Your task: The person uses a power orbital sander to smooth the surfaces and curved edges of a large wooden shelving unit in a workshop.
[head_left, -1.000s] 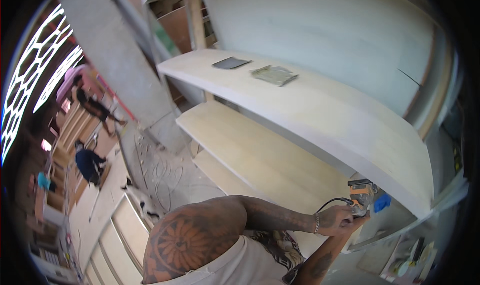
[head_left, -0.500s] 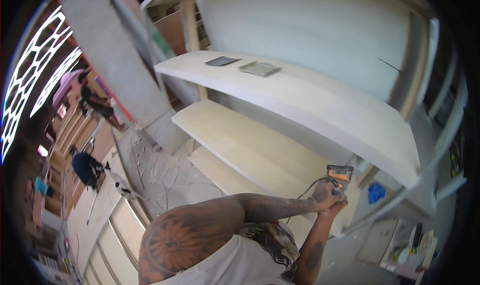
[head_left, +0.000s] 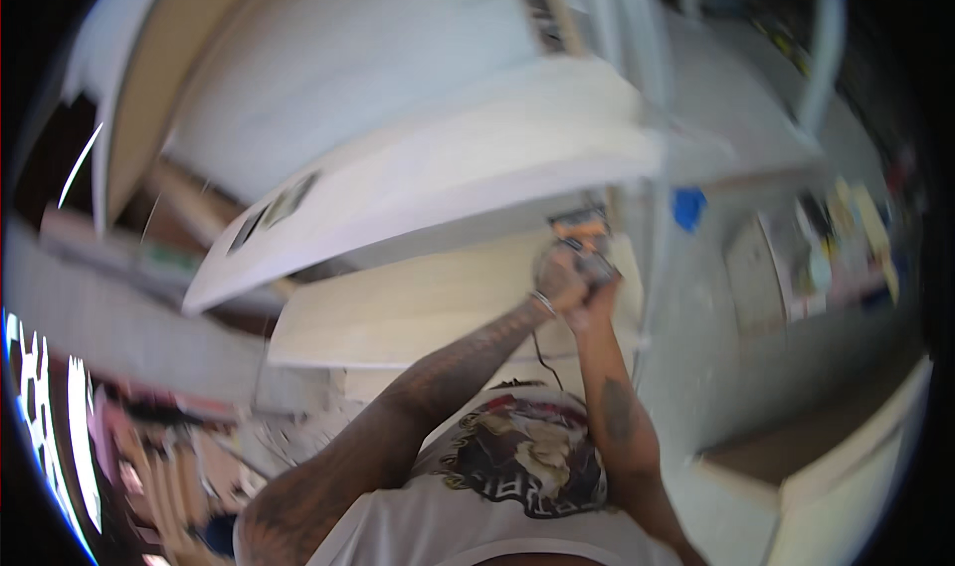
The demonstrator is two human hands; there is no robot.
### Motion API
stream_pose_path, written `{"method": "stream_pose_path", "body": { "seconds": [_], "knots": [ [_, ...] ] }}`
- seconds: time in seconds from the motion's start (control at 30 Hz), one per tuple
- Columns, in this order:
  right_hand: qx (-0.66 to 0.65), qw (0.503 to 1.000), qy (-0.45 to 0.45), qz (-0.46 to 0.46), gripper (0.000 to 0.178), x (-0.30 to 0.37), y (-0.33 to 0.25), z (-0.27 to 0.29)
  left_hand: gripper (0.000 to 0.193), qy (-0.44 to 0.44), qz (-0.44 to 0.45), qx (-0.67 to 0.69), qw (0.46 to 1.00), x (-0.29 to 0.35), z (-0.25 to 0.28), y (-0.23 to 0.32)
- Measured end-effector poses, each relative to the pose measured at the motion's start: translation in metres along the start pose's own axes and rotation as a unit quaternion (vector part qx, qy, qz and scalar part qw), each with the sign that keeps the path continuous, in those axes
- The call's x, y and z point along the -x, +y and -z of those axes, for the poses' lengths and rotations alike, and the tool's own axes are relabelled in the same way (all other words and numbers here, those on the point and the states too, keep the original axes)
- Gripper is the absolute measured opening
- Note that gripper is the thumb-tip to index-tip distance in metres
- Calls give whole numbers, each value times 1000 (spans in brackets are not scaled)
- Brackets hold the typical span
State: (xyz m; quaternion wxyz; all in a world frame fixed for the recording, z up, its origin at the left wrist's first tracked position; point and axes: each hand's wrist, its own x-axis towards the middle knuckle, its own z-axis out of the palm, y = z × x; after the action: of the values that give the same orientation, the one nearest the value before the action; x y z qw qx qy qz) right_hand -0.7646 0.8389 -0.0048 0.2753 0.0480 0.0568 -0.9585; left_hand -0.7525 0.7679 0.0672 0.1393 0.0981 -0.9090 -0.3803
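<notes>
An orange and black power sander (head_left: 581,230) rests at the right end of the lower cream shelf (head_left: 418,307). My left hand (head_left: 561,280) is closed around its body, a bracelet at the wrist. Just to the right and nearer to me, my right hand (head_left: 597,302) grips its rear part; some fingers are hidden by the tool and blurred. A dark cord (head_left: 543,357) hangs from below the hands toward my shirt.
Above runs a pale upper shelf (head_left: 428,168) with a greenish sheet (head_left: 290,200) and a dark sheet (head_left: 247,230) on it. A blue crumpled thing (head_left: 688,208) lies on the floor at right, near a low surface with assorted items (head_left: 836,253).
My view has swung right and tilted, so the shelves now slant differently and the distant people have mostly left the picture. Both hands stay on the sander near the shelf's right end.
</notes>
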Motion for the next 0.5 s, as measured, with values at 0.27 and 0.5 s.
{"method": "stream_pose_path", "body": {
  "seconds": [0.27, 0.5],
  "knots": [
    [-161, 979, 126, 4, 56, -21, -9, -7, 39, -87, -20, -35, 995, -36, -12, 4],
    [-162, 973, 158, 45, 58, -40, -7, 21, 46, -108, -4, -79, 991, -42, -32, -8]
  ]
}}
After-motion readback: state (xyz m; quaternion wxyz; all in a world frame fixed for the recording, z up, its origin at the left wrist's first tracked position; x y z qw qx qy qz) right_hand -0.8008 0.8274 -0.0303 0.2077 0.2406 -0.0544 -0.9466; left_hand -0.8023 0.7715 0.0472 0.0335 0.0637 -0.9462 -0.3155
